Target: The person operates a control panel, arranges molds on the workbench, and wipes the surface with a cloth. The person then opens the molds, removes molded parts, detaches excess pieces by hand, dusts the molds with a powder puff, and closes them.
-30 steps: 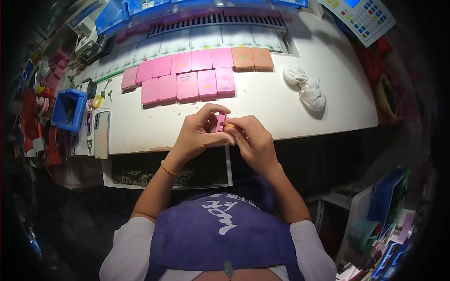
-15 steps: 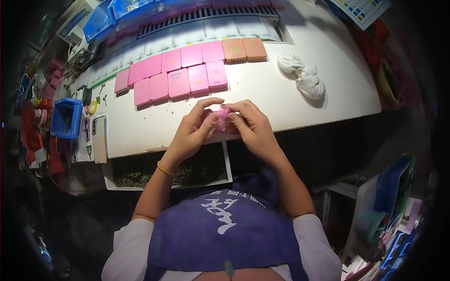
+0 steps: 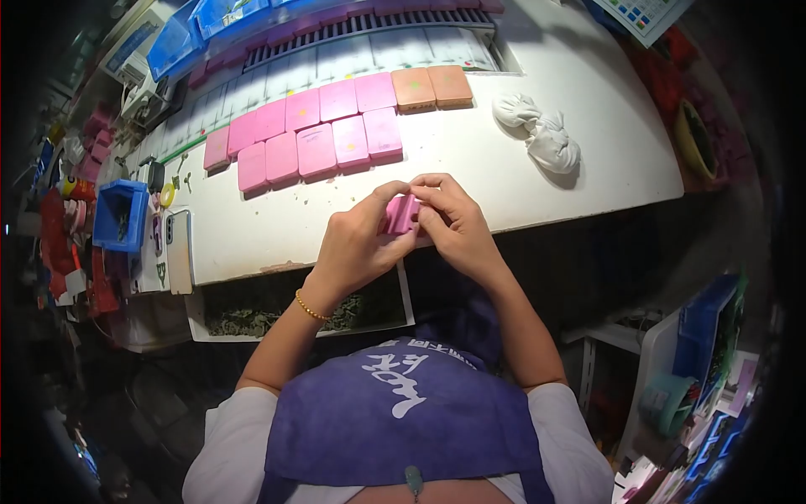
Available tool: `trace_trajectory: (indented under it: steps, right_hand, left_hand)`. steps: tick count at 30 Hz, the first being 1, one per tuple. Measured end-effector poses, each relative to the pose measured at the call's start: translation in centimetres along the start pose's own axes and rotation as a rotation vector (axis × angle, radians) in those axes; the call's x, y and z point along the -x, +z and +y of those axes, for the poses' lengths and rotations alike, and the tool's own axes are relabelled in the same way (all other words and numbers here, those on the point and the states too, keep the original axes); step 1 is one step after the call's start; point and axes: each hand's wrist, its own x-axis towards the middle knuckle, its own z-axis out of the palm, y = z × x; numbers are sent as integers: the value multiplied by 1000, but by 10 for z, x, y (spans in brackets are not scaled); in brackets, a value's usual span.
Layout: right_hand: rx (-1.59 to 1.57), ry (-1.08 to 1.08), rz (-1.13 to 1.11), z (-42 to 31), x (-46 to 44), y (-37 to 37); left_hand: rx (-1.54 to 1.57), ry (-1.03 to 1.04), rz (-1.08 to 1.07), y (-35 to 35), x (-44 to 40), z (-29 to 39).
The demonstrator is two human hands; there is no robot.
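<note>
Both hands meet at the front edge of the white table around a small pink block (image 3: 400, 215) with a grooved or folded face. My left hand (image 3: 363, 244) grips its left and lower side with thumb and fingers. My right hand (image 3: 457, 228) pinches its upper right edge, fingertips close to those of the left. Fingers cover much of the block, so its exact kind is hard to make out. Just beyond stand two rows of similar pink blocks (image 3: 316, 149), some with small marks, ending in two orange-brown blocks (image 3: 451, 86) at the right.
Two knotted white cloth bundles (image 3: 550, 141) lie at the right. At the left are a phone (image 3: 179, 252), a yellow tape ring (image 3: 168, 196) and a blue bin (image 3: 120, 214). Below the table edge, an open drawer (image 3: 410, 294) holds dark scraps. A slotted rack (image 3: 369, 38) runs along the back.
The pink block has turned so its grooved face shows more. My left hand has swung slightly right, its thumb now under the block, and the fingertips of both hands have come together.
</note>
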Motion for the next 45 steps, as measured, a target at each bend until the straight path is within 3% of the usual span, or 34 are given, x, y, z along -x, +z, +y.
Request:
trace_trajectory:
  steps: [8, 14, 20, 23, 26, 32, 35, 41, 45]
  right_hand:
    - [99, -49, -58, -5, -8, -1]
    - [109, -6, -84, -6, -8, 0]
    - [-19, 3, -22, -2, -6, 5]
    - [-124, 188, -47, -4, -7, 2]
    - [-213, 202, -72, -5, -10, 2]
    - [-17, 279, -299, -20, -22, -10]
    - [-62, 324, -306, -19, -21, -7]
    - [-157, 343, -276, -20, -16, -5]
    - [-92, 268, -275, -16, -11, -4]
  left_hand:
    - [665, -193, 16, -17, 5, -25]
    - [862, -295, -53, -17, 2, -26]
    - [877, -254, -74, -14, 1, -31]
    - [898, -281, -74, -16, 1, -28]
    - [887, -261, -103, -15, 3, -30]
    - [842, -226, -92, -16, 0, -16]
    - [776, -147, -128, -14, -1, -26]
    - [774, -192, -206, -18, -2, -26]
    - [799, -144, -166, -11, -2, -35]
